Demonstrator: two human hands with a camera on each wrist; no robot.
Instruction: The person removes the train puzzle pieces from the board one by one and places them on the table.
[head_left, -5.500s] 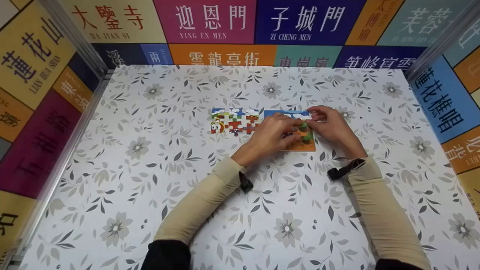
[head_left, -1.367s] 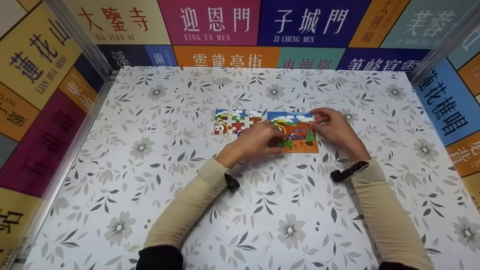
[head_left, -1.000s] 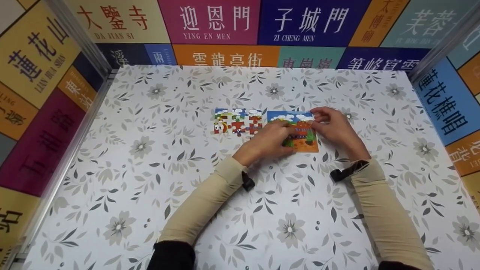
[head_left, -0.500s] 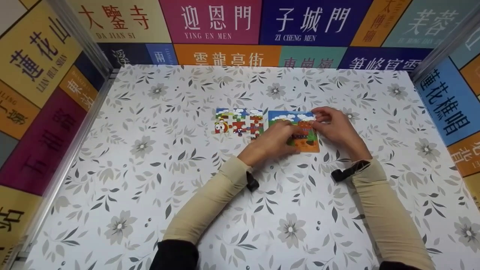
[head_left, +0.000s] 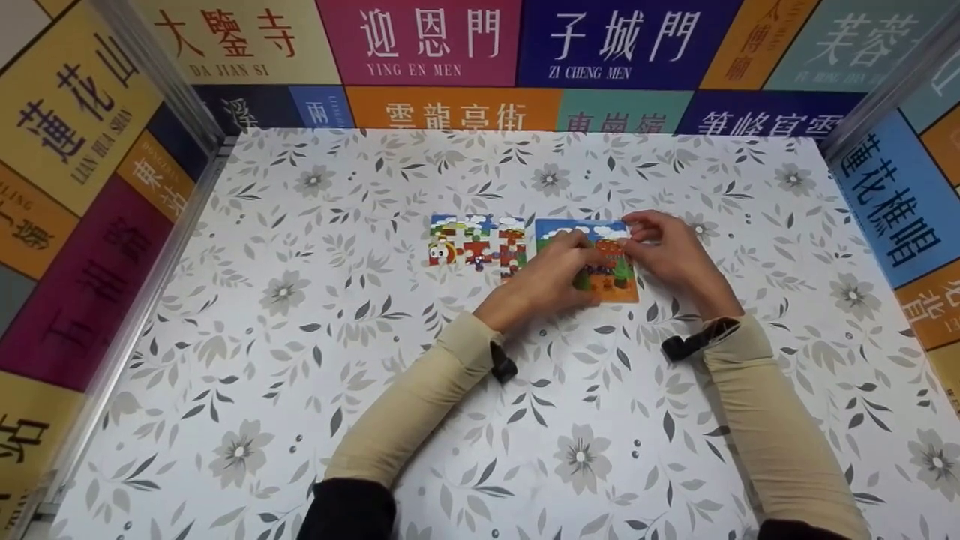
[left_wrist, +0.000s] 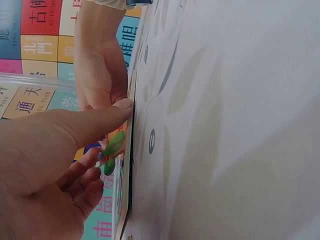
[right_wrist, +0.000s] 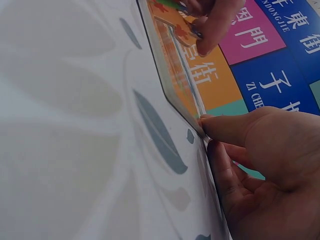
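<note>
A puzzle board (head_left: 559, 226) with a colourful train-like picture, blue sky and orange ground lies flat on the table. My right hand (head_left: 671, 255) pinches its right side; in the right wrist view, thumb and index finger meet at the board's corner. My left hand (head_left: 551, 277) lies over the board's left half and covers part of it. In the right wrist view, an orange jigsaw piece (right_wrist: 172, 27) appears tilted against the board under the left fingertips. Left of the board, several jigsaw pieces (head_left: 475, 246) lie partly joined, with white gaps between them.
The table (head_left: 420, 420) has a pale leaf-and-flower cover. Coloured panels (head_left: 427, 45) with Chinese lettering stand along the back and both sides. A black strap-mounted wrist camera (head_left: 504, 364) hangs from the left cuff, and another (head_left: 679, 349) from the right.
My left hand has moved right, from the board's left edge farther over the board, uncovering more of the jigsaw pieces on the left. The right hand keeps its place on the board.
</note>
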